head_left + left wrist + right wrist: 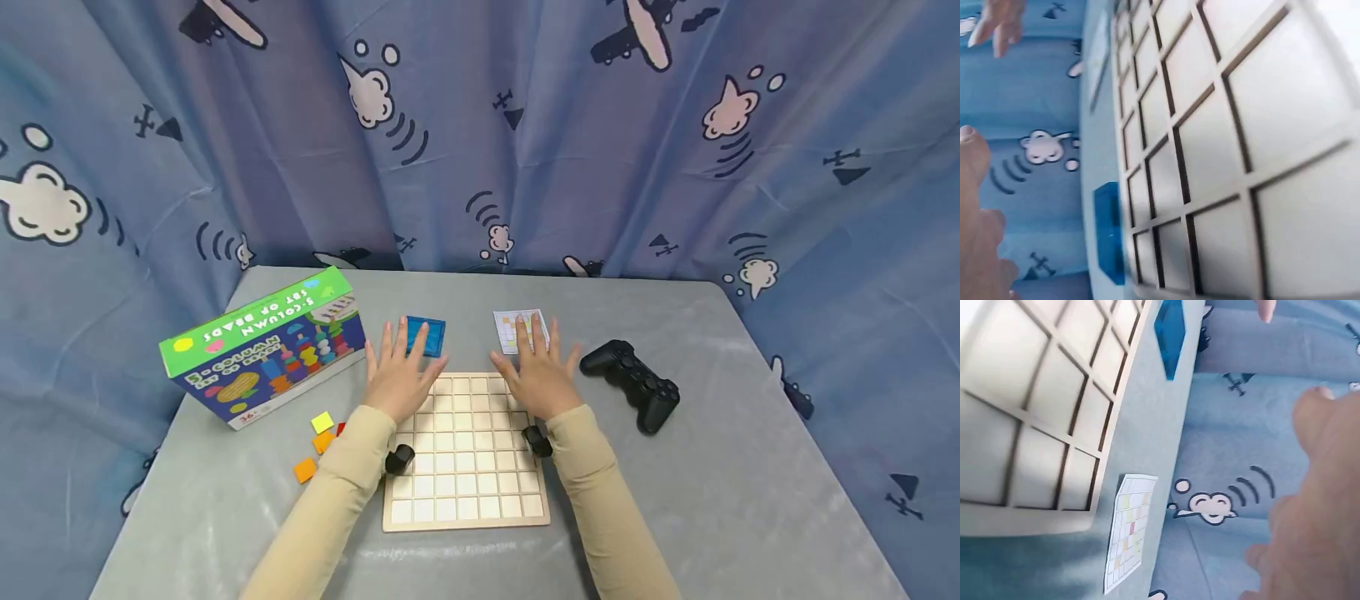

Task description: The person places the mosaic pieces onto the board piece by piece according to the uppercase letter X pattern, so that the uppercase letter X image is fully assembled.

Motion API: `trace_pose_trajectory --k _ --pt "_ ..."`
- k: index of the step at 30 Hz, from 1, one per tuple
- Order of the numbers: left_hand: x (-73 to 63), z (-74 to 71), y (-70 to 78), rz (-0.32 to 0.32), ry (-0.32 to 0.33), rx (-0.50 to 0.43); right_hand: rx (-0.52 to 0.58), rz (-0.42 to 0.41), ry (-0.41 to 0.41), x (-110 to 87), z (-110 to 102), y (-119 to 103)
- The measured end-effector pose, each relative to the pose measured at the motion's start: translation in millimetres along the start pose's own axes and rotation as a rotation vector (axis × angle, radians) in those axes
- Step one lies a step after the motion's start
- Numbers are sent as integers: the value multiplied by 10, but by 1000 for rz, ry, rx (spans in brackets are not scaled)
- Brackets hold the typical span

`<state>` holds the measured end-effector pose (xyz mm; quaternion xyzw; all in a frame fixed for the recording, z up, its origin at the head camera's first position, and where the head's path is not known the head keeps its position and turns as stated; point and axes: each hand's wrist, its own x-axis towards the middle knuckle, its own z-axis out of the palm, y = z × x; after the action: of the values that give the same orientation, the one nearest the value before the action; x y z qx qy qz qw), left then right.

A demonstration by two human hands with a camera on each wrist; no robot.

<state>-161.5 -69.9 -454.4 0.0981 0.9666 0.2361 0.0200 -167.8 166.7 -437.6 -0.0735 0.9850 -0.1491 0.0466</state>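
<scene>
A pale wooden grid board (467,458) lies at the middle of the grey table. Over its far left corner my left hand (399,379) is spread palm down, holding nothing. Across from it, my right hand (542,379) spreads its fingers the same way above the far right corner. Past the left fingertips sits a blue tray (432,337), partly covered by them in the head view. Beyond the right hand lies a printed card (1129,528) with coloured squares on a grid. Its middle is hidden by fingers in the head view.
Left of the board lie several small square tiles, among them a yellow tile (322,422) and an orange tile (305,471). A bead-set box (262,350) stands at the back left. A black game controller (633,383) rests to the right, before a blue curtain (450,167).
</scene>
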Motion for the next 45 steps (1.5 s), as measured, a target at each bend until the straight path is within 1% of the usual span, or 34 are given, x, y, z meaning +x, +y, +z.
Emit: trace_pose_trajectory --k 2,4,6,8,9,11,13,14,16,17,18,19,20,23,25,26,28,30,34,36,39,42,45 --pt "-126 -52 -42 5 -8 -32 1 -14 10 -108 18 15" --pt "-293 -101 -103 14 2 -51 5 -20 7 -252 46 31" --pt "-488 -140 -169 27 20 -75 25 -22 11 -425 92 68" --pt "-707 -162 -234 35 49 -130 68 -19 17 -612 143 126" --pt "-819 -162 -269 37 74 -164 103 -13 13 -706 158 154" --pt "-1037 -153 -345 31 137 -221 130 -23 18 -867 194 217" --pt "-1231 -134 -426 12 235 -254 126 -47 5 -988 218 258" --pt "-1314 -125 -468 0 287 -258 120 -65 -4 -1028 230 269" --pt "-1445 -105 -550 -18 378 -222 72 -111 -8 -1077 254 273" --pt "-1494 -98 -585 -30 408 -200 59 -128 -14 -1091 263 268" --pt "-1537 -89 -616 -49 422 -184 45 -140 -14 -1102 270 260" --pt "-1570 -80 -640 -85 413 -166 33 -154 -9 -1110 278 254" --pt "-1596 -75 -660 -128 386 -160 20 -167 -2 -1120 286 252" --pt "-1654 -51 -701 -273 281 -165 0 -169 -9 -1143 305 256" --pt "-1675 -43 -711 -353 219 -183 10 -158 -25 -1160 311 267" --pt "-1681 -44 -713 -374 203 -192 18 -147 -35 -1168 314 276" --pt "-1689 -49 -718 -393 184 -203 38 -123 -53 -1180 316 294" --pt "-1691 -60 -719 -422 146 -215 48 -110 -58 -1189 322 322" --pt "-1690 -79 -741 -519 50 -233 52 -108 -41 -1193 343 372" --pt "-1681 -82 -757 -562 18 -234 51 -114 -23 -1189 355 389" --pt "-1681 -96 -766 -622 0 -229 52 -123 3 -1189 362 395" --pt "-1686 -118 -759 -660 -16 -212 64 -121 5 -1192 367 396" --pt "-1685 -150 -731 -651 -23 -182 87 -111 0 -1197 362 394"
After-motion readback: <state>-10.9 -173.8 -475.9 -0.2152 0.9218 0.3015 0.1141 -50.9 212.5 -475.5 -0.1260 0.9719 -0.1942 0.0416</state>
